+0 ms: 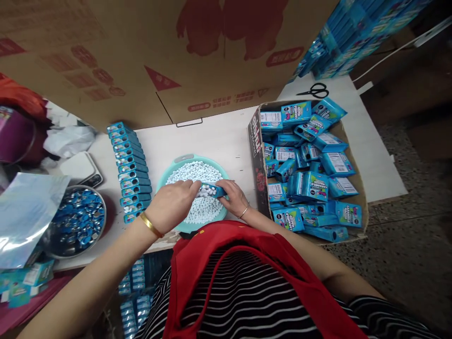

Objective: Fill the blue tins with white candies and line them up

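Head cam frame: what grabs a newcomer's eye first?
Dead centre, the left hand and right hand together hold a small blue box over a teal basin heaped with pale blue-white pellets. To the right, a cardboard tray brims with jumbled blue cartons; to the left, a neat row of blue boxes lies on the white table. A big cardboard sheet leans behind.

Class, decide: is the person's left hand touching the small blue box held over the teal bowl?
Touching. The head view shows left hand and right hand gripping opposite ends of the small blue box.
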The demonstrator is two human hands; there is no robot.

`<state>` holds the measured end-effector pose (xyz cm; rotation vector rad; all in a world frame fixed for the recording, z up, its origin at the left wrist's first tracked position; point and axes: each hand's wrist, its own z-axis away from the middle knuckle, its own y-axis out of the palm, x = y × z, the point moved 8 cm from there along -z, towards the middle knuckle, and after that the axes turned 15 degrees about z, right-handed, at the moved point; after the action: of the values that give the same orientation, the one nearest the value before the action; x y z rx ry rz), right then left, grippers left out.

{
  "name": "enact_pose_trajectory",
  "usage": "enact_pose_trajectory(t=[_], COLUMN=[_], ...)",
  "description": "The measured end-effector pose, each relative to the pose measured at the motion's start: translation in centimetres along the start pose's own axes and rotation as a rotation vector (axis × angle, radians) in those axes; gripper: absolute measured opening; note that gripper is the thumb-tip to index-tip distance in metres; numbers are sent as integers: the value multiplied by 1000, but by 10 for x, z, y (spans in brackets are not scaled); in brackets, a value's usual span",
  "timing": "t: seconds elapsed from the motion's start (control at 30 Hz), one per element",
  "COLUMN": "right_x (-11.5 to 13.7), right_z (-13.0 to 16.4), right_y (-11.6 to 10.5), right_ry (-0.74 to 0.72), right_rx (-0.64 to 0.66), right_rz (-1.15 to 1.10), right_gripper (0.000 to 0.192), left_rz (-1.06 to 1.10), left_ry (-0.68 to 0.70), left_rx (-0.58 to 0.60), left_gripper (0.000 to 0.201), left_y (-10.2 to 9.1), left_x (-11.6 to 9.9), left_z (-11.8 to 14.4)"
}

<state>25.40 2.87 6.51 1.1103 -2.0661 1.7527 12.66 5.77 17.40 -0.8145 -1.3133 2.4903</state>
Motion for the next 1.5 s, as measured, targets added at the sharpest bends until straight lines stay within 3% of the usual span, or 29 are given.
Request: enact_pose_trajectory(t=[0.13,0.23,0.3,0.37,0.47,0.53,0.6,0.7,0.87,0.97,1.03,1.23,1.37,1.5], right_x=[-1,-5,-10,-17,-26,-31,-35,-38,-46,-49,-48,-31,-17,-6], right_z=[0,1,2,4,7,9,10,12,15,18,19,12,4,0], right_y=[1,0,-2,-5,-13,-20,-28,-39,-48,-48,-47,-37,-23,-9], right_ry=[-5,5,30,67,116,136,153,179,256,280,282,200,101,41], right_rx=[-8,-25,-33,-35,-49,-62,-71,-98,-115,-104,-100,-88,-60,-23], right_rz=[-7,-20,-30,-34,-31,-27,-19,1,14,26,28,30,24,28], right_gripper=[43,43,43,44,41,38,37,36,33,32,32,31,35,39], left_rz=[-122,-156,-119,-67,12,91,154,250,420,491,533,650,482,210], left_ry=[52,86,49,-48,-196,-194,-155,-77,6,25,40,194,234,133], left_rx=[34,42,-8,-62,-36,-27,-23,-6,4,-15,-47,-194,-155,-51], left_gripper=[24,23,22,22,22,24,26,28,35,33,30,22,20,18], left_y=[-10,-11,-7,8,56,90,119,152,178,171,154,67,27,11], left_x=[-26,-17,13,59,128,150,153,134,104,103,104,84,53,25], left_z=[2,1,-3,-11,-30,-49,-69,-95,-107,-90,-71,-14,1,2])
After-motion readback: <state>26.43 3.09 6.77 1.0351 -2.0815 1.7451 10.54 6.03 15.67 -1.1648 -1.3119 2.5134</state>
